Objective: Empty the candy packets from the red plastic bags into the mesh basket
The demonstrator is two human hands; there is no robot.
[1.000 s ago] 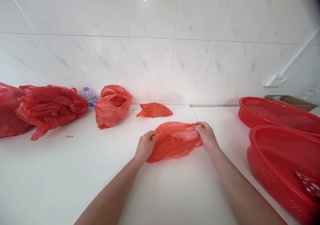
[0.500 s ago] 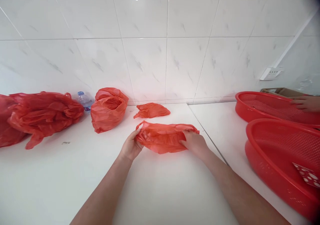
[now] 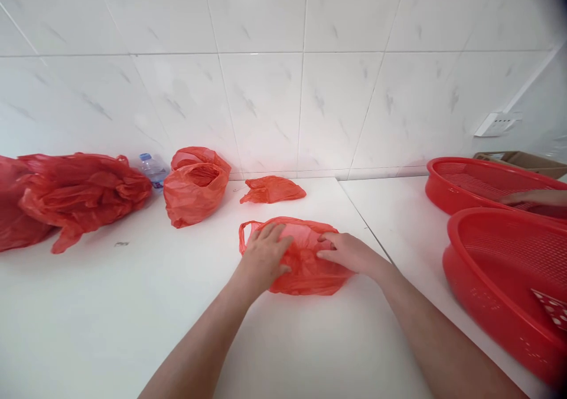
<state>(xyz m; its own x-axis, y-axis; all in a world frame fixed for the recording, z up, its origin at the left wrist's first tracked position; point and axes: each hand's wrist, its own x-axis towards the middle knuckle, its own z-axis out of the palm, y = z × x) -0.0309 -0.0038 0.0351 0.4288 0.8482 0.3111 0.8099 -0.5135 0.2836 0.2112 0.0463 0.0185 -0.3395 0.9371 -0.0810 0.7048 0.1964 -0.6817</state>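
A crumpled red plastic bag point(image 3: 305, 272) lies on the white counter point(image 3: 133, 304) in front of me. My left hand point(image 3: 264, 256) rests flat on its left half with the fingers spread. My right hand point(image 3: 349, 252) lies flat on its right half, fingers stretched toward the middle. Both hands press on the bag and grip nothing. One bag handle loops out at the left edge.
Another flat red bag point(image 3: 272, 189) lies behind, an open red bag point(image 3: 197, 186) and a water bottle point(image 3: 153, 171) at the back left, a big red bag heap point(image 3: 75, 195) far left. Two red mesh baskets point(image 3: 509, 263) stand right; another person's hand point(image 3: 535, 197) reaches into the far one.
The bag has gone from being held up by its edges to lying on the counter. Both my hands let go of the edges and now lie flat on top of it.
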